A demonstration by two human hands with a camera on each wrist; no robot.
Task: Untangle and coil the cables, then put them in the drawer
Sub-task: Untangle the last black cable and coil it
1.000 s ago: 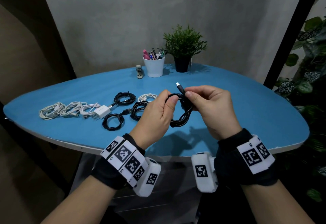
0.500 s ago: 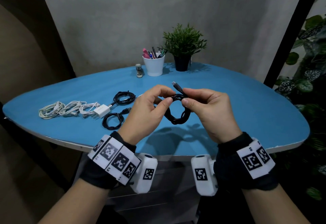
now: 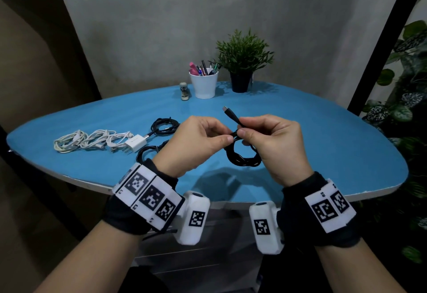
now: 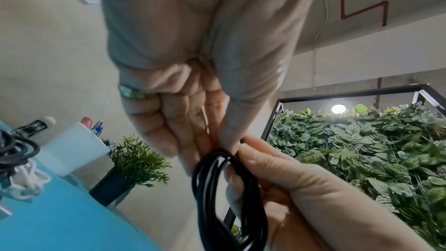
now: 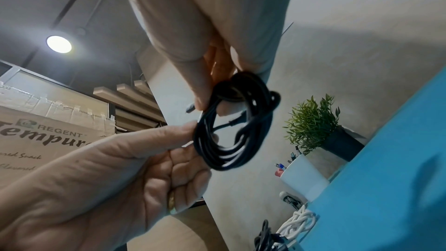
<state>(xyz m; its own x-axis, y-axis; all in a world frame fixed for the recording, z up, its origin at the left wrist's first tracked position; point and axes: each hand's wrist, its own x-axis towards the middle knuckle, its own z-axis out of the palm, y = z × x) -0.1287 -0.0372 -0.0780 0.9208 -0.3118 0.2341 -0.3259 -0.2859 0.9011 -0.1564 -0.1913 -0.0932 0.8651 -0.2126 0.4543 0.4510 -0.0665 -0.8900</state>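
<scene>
Both hands (image 3: 235, 145) pinching black cable (image 3: 242, 158)

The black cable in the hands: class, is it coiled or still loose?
Coiled: the black cable hangs in stacked loops between left hand and right hand; one connector end sticks out.

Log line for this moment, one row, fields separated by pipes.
stage: coiling | left hand: pinches black cable coil | right hand: pinches same coil near its plug end | coil: held above blue table | drawer: not seen
</scene>
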